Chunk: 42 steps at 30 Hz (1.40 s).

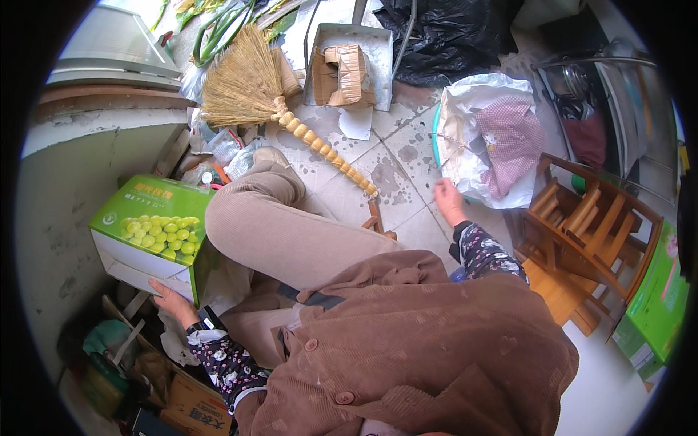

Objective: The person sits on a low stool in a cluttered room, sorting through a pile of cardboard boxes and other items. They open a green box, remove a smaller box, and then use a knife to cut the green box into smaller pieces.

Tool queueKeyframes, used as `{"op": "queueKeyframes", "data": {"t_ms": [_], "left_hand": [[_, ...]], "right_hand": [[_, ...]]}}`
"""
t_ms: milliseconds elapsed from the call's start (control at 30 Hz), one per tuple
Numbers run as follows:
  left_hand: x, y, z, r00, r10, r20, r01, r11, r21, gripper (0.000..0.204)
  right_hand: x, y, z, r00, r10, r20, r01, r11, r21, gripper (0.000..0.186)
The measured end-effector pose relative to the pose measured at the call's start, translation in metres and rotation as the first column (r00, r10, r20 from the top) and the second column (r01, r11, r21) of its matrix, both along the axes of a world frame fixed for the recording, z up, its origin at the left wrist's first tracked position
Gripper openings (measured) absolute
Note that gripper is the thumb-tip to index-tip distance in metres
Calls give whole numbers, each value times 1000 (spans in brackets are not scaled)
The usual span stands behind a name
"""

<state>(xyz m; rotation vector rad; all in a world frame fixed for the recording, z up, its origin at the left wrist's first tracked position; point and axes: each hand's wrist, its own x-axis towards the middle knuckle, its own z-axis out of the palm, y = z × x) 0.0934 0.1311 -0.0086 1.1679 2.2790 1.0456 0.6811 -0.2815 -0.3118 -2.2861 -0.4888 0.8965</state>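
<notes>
Green box is at the person's L, by the bent leg, w/ L hand at its lower edge, tho can't tell how tightly those fingers close. Looks like cardboard: stiff, dentable, prob. slick, wt. unclear, so best held under opp. bottom corners. R hand is near the white bag; fingers blurred, can't tell if apart.
</notes>
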Motion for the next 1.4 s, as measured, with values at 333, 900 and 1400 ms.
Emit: {"op": "queueKeyframes", "data": {"t_ms": [333,900,1400], "left_hand": [[11,-4,6,998,-49,-27,49,999,-6,88],[30,-7,0,993,-84,-79,90,993,75,79],[18,6,-8,984,-86,-154,109,983,148,80]], "right_hand": [[170,-64,-9,824,7,567,172,950,-261,29],[173,-61,27,867,154,474,187,781,-596,33],[178,-66,95,926,200,319,5,840,-542,56]]}}
